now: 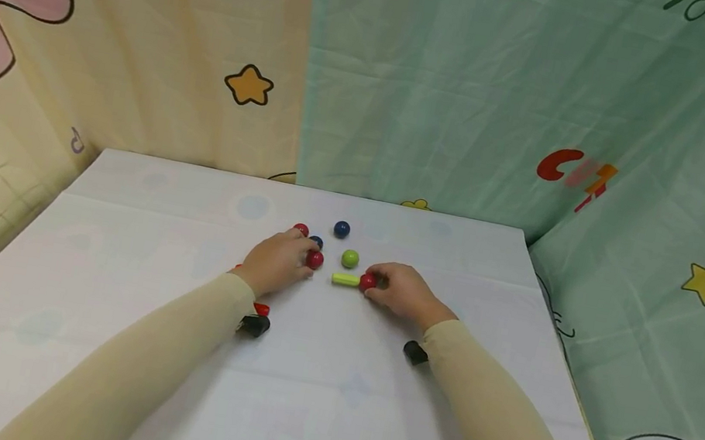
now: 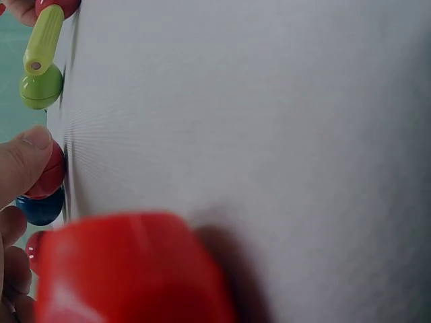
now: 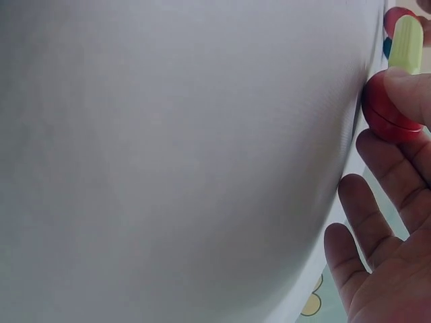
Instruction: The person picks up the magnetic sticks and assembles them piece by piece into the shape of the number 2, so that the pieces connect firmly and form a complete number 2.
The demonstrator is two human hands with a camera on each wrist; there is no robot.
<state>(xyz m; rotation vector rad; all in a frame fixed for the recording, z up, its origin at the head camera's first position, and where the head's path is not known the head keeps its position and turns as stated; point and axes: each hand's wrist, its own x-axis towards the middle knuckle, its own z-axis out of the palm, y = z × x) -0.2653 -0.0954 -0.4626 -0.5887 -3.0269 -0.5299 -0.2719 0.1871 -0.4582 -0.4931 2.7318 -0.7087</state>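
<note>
My left hand is at a red ball, its thumb against one side and its fingers on the far side. A seam runs round the ball in the left wrist view. With thumb and fingertips, my right hand pinches the red ball head of a small maraca-like toy. Its light-green handle points left, toward the other hand. The remaining fingers of the right hand are spread loosely in the right wrist view. Just behind the handle sits a green ball.
Behind the left hand are one blue ball and another red ball, both partly covered. A second blue ball lies farther back on the white tabletop. Beside the left wrist is a red piece, large and blurred in that wrist's view.
</note>
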